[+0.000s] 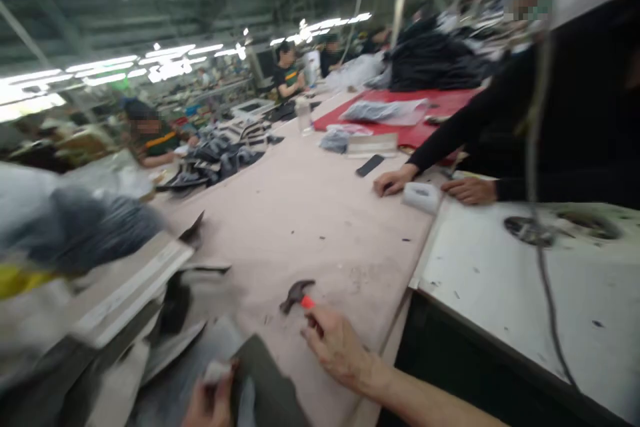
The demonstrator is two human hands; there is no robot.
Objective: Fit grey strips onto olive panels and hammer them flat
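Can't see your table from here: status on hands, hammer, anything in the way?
Right hand gripping hammer. Left hand pinching small white item. Dark panel beside left hand.

Claw hammer (297, 295), dark metal head, bright red-orange handle: I grip it on my right, most of handle covered. Head points far and left; curved claw arcs toward right, striking end toward left and near. Whether head touches surface below, can't tell. Small white piece (217, 372), blurred, pinched by me at near left; exact shape unclear. Dark grey-green panel (273, 377), flat-looking, just right of white piece, slanting from far left to near right.
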